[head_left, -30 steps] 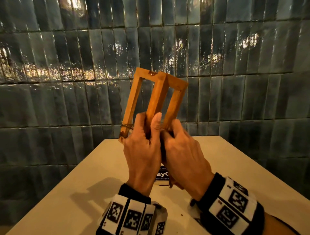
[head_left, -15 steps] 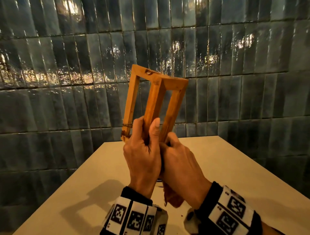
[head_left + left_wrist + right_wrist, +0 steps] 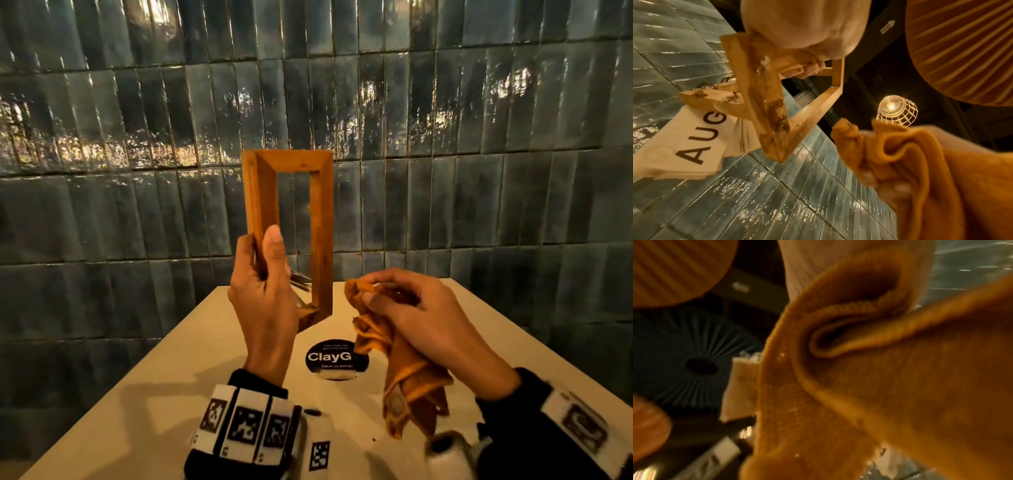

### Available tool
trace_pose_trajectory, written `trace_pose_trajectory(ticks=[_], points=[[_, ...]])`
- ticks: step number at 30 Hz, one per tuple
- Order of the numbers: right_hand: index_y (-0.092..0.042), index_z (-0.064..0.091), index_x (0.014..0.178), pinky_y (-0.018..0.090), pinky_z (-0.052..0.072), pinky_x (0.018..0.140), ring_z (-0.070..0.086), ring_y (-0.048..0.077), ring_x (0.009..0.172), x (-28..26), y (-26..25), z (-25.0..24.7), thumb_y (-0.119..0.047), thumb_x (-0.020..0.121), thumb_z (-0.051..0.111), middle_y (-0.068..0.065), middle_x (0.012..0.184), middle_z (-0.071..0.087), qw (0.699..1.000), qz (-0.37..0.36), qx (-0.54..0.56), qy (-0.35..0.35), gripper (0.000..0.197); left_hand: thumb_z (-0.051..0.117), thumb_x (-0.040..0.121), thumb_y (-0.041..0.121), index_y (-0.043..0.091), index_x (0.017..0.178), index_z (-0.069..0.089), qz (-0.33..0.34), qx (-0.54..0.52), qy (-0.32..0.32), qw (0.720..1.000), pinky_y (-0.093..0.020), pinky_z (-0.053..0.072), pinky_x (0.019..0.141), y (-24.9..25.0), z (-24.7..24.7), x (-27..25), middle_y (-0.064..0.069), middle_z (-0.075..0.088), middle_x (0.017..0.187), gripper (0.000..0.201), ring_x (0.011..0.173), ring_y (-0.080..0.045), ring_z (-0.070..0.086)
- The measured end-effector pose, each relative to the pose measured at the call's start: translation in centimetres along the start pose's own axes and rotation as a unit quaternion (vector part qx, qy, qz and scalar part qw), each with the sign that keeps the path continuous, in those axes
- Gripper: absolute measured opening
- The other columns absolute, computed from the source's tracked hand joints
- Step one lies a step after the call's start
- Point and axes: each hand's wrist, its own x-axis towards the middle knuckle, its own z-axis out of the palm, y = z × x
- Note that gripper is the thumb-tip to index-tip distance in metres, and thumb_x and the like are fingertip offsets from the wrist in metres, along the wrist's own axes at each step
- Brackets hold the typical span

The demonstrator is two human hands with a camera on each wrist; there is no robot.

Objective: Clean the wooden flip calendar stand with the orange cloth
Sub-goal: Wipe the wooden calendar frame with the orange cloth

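Note:
The wooden flip calendar stand [image 3: 291,192] is held upright above the table's far end, a tall open frame. My left hand [image 3: 265,274] grips its left rail, thumb up the front. From the left wrist, the stand [image 3: 764,100] shows stained, flaky patches and white cards [image 3: 682,146] marked "AUG" hang from its rings. My right hand [image 3: 411,308] holds the bunched orange cloth [image 3: 400,363] just right of the stand, apart from it. The cloth [image 3: 879,378] fills the right wrist view.
A cream table [image 3: 171,394] runs out to a dark glossy tiled wall [image 3: 445,171]. A round black "ClayG" container [image 3: 334,358] sits on the table under my hands. A wire-caged lamp [image 3: 897,112] hangs overhead.
The stand turned from an angled view to face me flat. My right hand came off the stand and moved right and down, bringing the orange cloth into sight.

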Motion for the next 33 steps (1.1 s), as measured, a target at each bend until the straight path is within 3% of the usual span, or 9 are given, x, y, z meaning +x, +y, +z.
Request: trace_pose_trajectory(ticks=[3,5,8,14,17,21,25,28,33], points=[[-0.038,0.061,0.102,0.0,0.042,0.062,0.054,-0.005,0.078,-0.1,-1.2,1.9,-0.031,0.083,0.064,-0.02,0.094,0.055,0.982,-0.121,-0.142,0.015,0.02,0.04,0.091,0.042,0.026,0.084,0.048,0.018,0.002,-0.01,1.0,-0.014,0.042,0.049,-0.1,0.3,-0.4,0.002,0.046,0.062,0.019,0.052,-0.006,0.047],[-0.029,0.058,0.115,0.012,0.048,0.08,0.054,0.004,0.089,0.3,-1.4,3.6,-0.033,0.083,0.063,-0.009,0.107,0.054,0.956,-0.151,-0.251,-0.008,0.033,0.041,0.094,0.041,0.025,0.085,0.048,0.031,0.006,-0.009,0.999,-0.015,0.043,0.05,0.0,0.5,-0.6,0.007,0.047,0.061,0.019,0.052,-0.006,0.048],[-0.024,0.051,0.122,0.027,0.048,0.089,0.054,0.018,0.097,0.6,-1.4,5.5,-0.04,0.086,0.059,-0.001,0.116,0.046,0.938,-0.115,-0.325,-0.025,0.04,0.041,0.095,0.04,0.021,0.088,0.05,0.058,0.0,-0.01,0.998,-0.012,0.042,0.05,0.4,0.8,-1.1,0.01,0.05,0.06,0.022,0.051,-0.006,0.05],[-0.022,0.069,0.104,0.019,0.047,0.085,0.059,0.011,0.09,1.6,-1.8,4.0,-0.027,0.088,0.056,-0.004,0.1,0.066,0.97,-0.104,-0.22,-0.017,0.022,0.04,0.09,0.045,0.029,0.082,0.045,0.079,0.003,-0.004,0.997,-0.01,0.039,0.049,0.6,0.5,-1.3,0.012,0.05,0.062,0.019,0.051,-0.003,0.049],[-0.03,0.069,0.104,0.009,0.04,0.074,0.052,0.001,0.08,1.1,-1.3,3.1,-0.027,0.089,0.056,-0.014,0.087,0.059,0.973,-0.128,-0.192,0.001,0.02,0.04,0.095,0.04,0.026,0.083,0.046,0.057,-0.024,0.01,0.998,-0.014,0.039,0.048,0.6,0.4,-0.7,0.008,0.046,0.06,0.02,0.049,-0.005,0.045],[-0.035,0.063,0.111,0.005,0.039,0.062,0.051,0.003,0.076,0.1,0.3,4.4,-0.027,0.088,0.058,-0.01,0.089,0.053,0.967,-0.153,-0.204,0.009,0.025,0.04,0.095,0.038,0.022,0.084,0.048,0.021,-0.046,0.014,0.999,-0.019,0.04,0.048,0.5,-0.2,-0.1,-0.003,0.043,0.061,0.021,0.051,-0.01,0.043],[-0.041,0.064,0.094,0.003,0.044,0.058,0.059,-0.011,0.077,-0.6,0.6,3.6,-0.016,0.087,0.061,-0.019,0.087,0.057,0.991,-0.126,-0.041,-0.03,0.026,0.039,0.089,0.045,0.019,0.083,0.049,-0.06,-0.103,0.048,0.992,-0.021,0.036,0.045,0.6,-0.8,0.7,-0.002,0.041,0.058,0.029,0.048,-0.01,0.039],[-0.052,0.054,0.086,-0.001,0.04,0.069,0.051,-0.019,0.087,-0.2,1.2,2.7,-0.022,0.085,0.062,-0.03,0.085,0.053,0.979,-0.171,-0.065,0.093,0.031,0.037,0.094,0.043,0.02,0.082,0.051,-0.123,-0.15,0.076,0.978,-0.02,0.035,0.043,0.3,-1.0,1.4,0.002,0.041,0.055,0.03,0.046,-0.008,0.039],[-0.024,0.066,0.106,-0.001,0.039,0.075,0.051,-0.008,0.077,0.6,2.2,4.1,-0.028,0.089,0.058,-0.013,0.089,0.056,0.944,-0.24,-0.138,0.178,0.02,0.035,0.095,0.047,0.02,0.078,0.05,-0.217,-0.204,0.097,0.95,-0.019,0.035,0.041,0.1,-0.7,1.3,0.003,0.041,0.055,0.036,0.045,-0.007,0.04]])
